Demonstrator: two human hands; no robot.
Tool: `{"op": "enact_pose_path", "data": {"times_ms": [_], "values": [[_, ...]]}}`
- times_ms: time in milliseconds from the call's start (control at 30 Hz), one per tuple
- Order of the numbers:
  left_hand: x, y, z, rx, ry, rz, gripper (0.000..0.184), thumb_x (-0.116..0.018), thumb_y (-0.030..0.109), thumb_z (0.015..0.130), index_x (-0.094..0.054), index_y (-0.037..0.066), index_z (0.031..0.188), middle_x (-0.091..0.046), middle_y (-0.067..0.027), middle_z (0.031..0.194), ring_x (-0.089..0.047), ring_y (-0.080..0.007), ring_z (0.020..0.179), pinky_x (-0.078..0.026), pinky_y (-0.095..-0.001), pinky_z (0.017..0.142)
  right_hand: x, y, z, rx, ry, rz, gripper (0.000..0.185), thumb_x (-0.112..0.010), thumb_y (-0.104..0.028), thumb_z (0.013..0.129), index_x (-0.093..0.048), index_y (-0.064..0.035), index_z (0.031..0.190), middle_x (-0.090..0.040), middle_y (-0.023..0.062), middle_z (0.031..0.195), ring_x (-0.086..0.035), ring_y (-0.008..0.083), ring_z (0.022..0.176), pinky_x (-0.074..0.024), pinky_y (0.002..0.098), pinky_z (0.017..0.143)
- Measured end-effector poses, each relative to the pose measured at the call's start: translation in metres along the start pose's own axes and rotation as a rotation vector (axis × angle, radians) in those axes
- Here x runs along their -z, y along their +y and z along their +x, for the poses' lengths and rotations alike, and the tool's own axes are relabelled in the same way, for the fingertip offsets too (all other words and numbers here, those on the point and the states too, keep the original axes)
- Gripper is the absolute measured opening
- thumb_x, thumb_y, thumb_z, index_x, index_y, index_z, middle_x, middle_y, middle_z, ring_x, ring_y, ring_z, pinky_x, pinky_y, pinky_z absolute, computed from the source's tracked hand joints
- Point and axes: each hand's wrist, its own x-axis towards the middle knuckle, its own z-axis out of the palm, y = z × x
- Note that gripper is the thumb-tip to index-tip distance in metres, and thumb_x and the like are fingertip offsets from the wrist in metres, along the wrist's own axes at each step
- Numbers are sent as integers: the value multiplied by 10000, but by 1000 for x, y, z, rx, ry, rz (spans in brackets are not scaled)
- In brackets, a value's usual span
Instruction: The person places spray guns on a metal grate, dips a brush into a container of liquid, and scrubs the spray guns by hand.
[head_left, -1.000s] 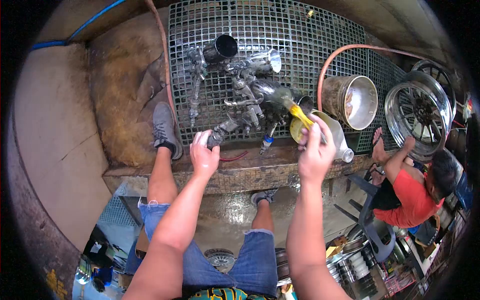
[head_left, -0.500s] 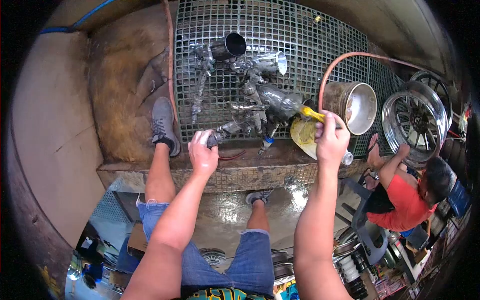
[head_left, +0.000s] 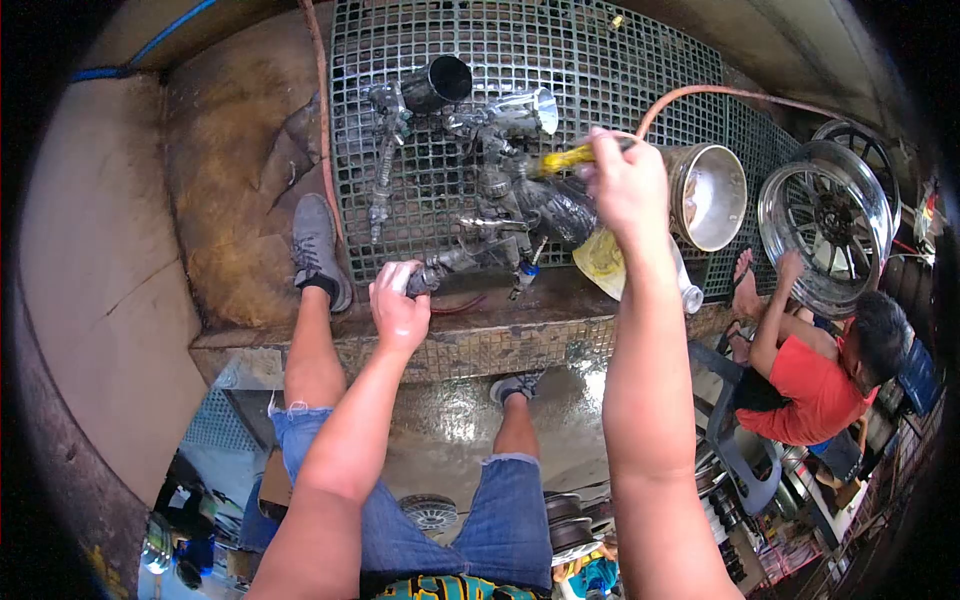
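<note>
In the head view my left hand [head_left: 400, 308] is closed around the dark lower end of a grey spray gun [head_left: 455, 262]. The gun lies over the front edge of the green grating [head_left: 365, 190], a cloudy cup [head_left: 555, 208] beyond it. My right hand [head_left: 630, 190], slightly blurred, grips a yellow-handled brush [head_left: 566, 160], its head pointing left above the gun and cup. Two more spray guns rest on the grating: one with a black cup [head_left: 437, 84], another with a shiny silver cup [head_left: 525, 110]. My right hand and forearm partly cover a cut-open pale jug [head_left: 600, 258].
A metal bucket [head_left: 678, 180] lies tipped right of my right hand. An orange hose [head_left: 690, 90] arches behind it. Chrome wheel rims [head_left: 775, 225] stand at the right, where a person in a red shirt [head_left: 800, 395] sits. The tiled ledge [head_left: 480, 350] runs before me.
My right hand has moved up and left with the brush, which now points left, higher above the spray gun. My left hand keeps its hold; the whole view has shifted slightly.
</note>
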Motion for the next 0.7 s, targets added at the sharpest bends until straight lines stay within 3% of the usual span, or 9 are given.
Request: {"op": "enact_pose_path", "data": {"times_ms": [100,267,400,567,667,700], "values": [[1,1,-1,-33,-2,0,339,-670,48,701,-648,66,1038,-635,-127,998,-611,-354,994,-443,-434,845,26,17,5,-182,63,102,383,-581,-345,961,-759,-8,925,-693,70,655,-646,130,576,-495,302,559],[1,0,0,16,26,-9,338,-679,51,704,-643,61,1040,-639,-134,1009,-613,-358,1000,-444,-438,848,54,39,-16,-272,167,243,330,-569,-291,991,-735,-11,937,-632,17,633,-548,86,511,-420,259,482],[2,2,3,63,11,-27,353,-691,40,704,-642,55,1053,-641,-143,1022,-615,-370,1002,-450,-447,845,39,40,-50,-37,207,251,284,-573,-251,1023,-727,-18,974,-618,0,642,-523,45,529,-390,224,486],[1,6,3,117,19,-51,371,-700,31,715,-645,35,1082,-649,-165,1016,-619,-396,996,-473,-444,844,-2,31,-92,43,181,205,207,-583,-153,1003,-700,17,1019,-673,48,771,-610,110,687,-478,264,635],[2,10,3,157,6,-96,392,-707,42,726,-637,9,1111,-652,-177,1025,-632,-397,999,-491,-423,871,-19,37,-96,174,137,183,170,-604,-87,968,-691,13,1074,-702,144,939,-672,226,872,-513,325,814],[0,10,2,152,5,-96,392,-707,42,726,-637,9,1111,-652,-177,1025,-632,-397,999,-491,-423,871,-17,37,-98,188,129,182,170,-603,-81,966,-690,12,1080,-701,148,950,-673,236,874,-514,329,818]]}}
